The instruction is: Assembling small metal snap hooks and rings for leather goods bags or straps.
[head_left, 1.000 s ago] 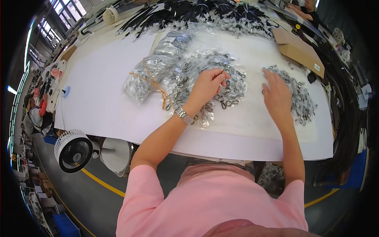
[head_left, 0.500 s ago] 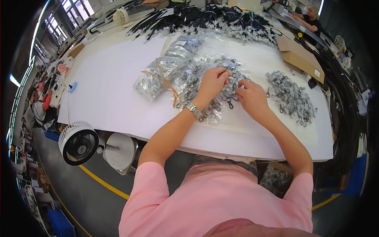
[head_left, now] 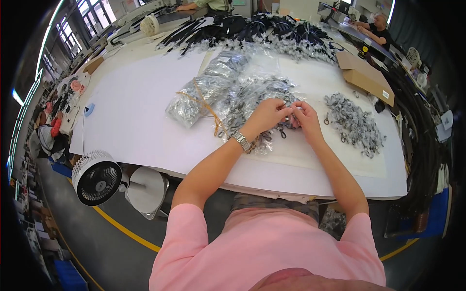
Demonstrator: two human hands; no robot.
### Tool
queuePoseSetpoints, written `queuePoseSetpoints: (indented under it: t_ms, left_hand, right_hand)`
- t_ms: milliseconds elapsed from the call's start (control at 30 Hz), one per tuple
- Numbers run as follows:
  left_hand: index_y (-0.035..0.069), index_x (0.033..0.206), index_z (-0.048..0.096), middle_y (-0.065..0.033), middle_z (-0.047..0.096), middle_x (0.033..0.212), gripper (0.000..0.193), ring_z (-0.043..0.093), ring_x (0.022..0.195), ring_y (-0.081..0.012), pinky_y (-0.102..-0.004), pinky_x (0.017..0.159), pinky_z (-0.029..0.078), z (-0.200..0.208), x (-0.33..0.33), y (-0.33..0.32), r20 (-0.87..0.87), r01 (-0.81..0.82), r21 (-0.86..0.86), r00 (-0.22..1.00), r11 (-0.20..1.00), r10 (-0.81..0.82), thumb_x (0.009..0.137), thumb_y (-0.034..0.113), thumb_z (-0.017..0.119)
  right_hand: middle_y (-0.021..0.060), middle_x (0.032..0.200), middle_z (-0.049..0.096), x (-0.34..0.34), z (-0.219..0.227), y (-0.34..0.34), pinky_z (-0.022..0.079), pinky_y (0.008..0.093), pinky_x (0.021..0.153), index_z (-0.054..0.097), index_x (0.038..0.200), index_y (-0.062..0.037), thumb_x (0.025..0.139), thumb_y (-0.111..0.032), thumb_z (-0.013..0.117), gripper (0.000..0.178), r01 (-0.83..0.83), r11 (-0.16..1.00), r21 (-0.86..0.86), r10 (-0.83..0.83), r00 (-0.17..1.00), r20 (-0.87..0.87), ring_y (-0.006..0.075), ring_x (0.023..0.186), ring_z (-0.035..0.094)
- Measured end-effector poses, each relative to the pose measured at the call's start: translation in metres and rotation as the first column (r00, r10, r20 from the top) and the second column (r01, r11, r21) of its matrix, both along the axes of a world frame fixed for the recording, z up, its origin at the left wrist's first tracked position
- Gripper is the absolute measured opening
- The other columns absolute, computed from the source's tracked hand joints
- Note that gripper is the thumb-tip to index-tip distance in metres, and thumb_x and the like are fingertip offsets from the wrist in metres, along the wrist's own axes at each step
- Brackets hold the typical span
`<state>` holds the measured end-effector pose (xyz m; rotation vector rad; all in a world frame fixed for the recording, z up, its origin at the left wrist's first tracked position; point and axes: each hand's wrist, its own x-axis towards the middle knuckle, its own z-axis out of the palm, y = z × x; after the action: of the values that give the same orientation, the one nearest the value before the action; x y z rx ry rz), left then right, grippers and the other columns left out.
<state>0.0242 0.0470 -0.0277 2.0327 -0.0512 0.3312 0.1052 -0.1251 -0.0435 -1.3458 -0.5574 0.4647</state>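
Note:
My left hand (head_left: 268, 116), with a metal watch on its wrist, and my right hand (head_left: 307, 121) meet fingertip to fingertip over a pile of small dark metal snap hooks (head_left: 238, 109) in clear plastic wrapping. Both hands have their fingers pinched together; what lies between them is too small to make out. Just below the fingers, one dark snap hook (head_left: 282, 132) shows at the pile's near edge. A second heap of plastic-wrapped snap hooks (head_left: 357, 125) lies to the right of my right hand. Left of the pile rest clear plastic bags (head_left: 187, 109) with orange string (head_left: 208, 107) across them.
Bundles of black straps (head_left: 242, 28) lie along the table's far side. An opened cardboard box (head_left: 366, 80) sits at the far right. A black-and-white fan (head_left: 98, 180) stands by the left front edge of the white table (head_left: 131, 111). Co-workers sit beyond the table.
My hands have come together from a small gap, the left moving right and nearer me, until the fingertips meet. The whole view has shifted slightly.

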Motion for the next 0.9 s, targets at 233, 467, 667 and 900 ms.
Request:
queuePoseSetpoints:
  t_ms: [233,467,667,900]
  left_hand:
    - [0.002,0.084,0.067,-0.0035,0.068,0.069,0.031,0.054,0.053,-0.0070,-0.0257,0.049,0.041,0.016,0.000,-0.003,-0.150,0.027,-0.088,0.988,0.996,-0.040,0.097,0.030,0.069]
    - [0.004,0.087,0.065,0.0003,0.065,0.075,0.023,0.048,0.053,-0.0032,-0.0205,0.046,0.034,0.029,-0.013,-0.006,-0.173,-0.099,-0.323,0.984,0.941,0.045,0.101,0.022,0.065]
    - [0.000,0.096,0.068,0.0002,0.064,0.075,0.016,0.049,0.055,-0.0031,-0.0212,0.049,0.038,0.038,-0.015,-0.025,-0.128,-0.090,-0.266,0.990,0.960,0.057,0.101,0.015,0.064]
    - [0.000,0.103,0.071,0.0030,0.063,0.076,0.014,0.048,0.056,-0.0025,-0.0199,0.049,0.036,0.039,-0.020,-0.023,-0.152,0.011,-0.405,0.985,0.914,-0.079,0.100,0.012,0.065]
  right_hand:
    - [-0.0015,0.073,0.062,0.001,0.002,-0.006,0.042,0.0204,0.055,0.061,0.109,-0.0054,0.107,-0.023,0.058,0.017,-0.040,0.997,-0.064,0.039,0.999,-0.013,0.0042,0.061,0.054]
    - [-0.0014,0.075,0.062,0.004,0.007,-0.010,0.048,0.0224,0.059,0.064,0.099,-0.0069,0.105,-0.028,0.062,0.022,-0.198,0.975,-0.096,0.197,0.980,-0.026,0.0060,0.065,0.058]
    - [0.0010,0.091,0.070,0.002,0.023,-0.026,0.057,0.0249,0.072,0.062,0.108,-0.0070,0.106,-0.030,0.060,0.023,-0.318,0.947,-0.052,0.299,0.927,-0.225,0.0098,0.078,0.068]
    - [0.0028,0.102,0.070,0.013,0.018,-0.032,0.059,0.0308,0.082,0.056,0.123,-0.0060,0.102,-0.031,0.067,0.035,-0.429,0.881,0.199,0.471,0.754,-0.458,0.0126,0.086,0.069]
